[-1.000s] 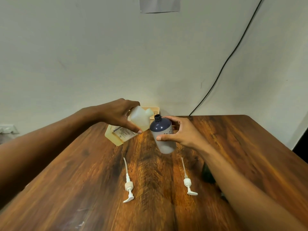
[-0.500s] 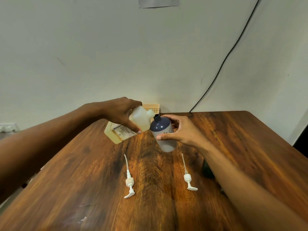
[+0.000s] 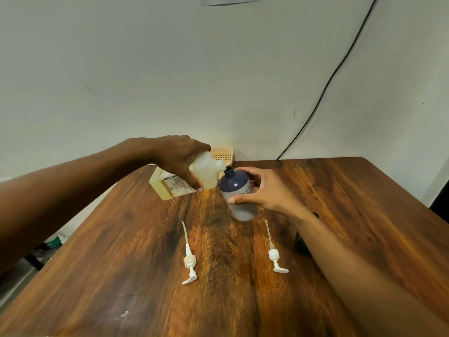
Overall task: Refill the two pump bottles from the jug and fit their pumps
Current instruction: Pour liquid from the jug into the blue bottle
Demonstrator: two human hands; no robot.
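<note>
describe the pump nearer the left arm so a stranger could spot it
On the wooden table, two white pumps lie in front of the hands. This left pump lies below the tilted jug. Unlike the right pump, its dip tube curves.

The jug [image 3: 181, 182] label reads "BIOCHE", rest hidden; smaller print illegible.

Jug [image 3: 194, 177], left hand [image 3: 178, 158]: tipped further than before, spout now brought to the open neck of the dark bottle [image 3: 237, 190], formerly just apart.

Wooden table [image 3: 340, 203], two pumps [image 3: 189, 261], basket [image 3: 222, 154].
</note>
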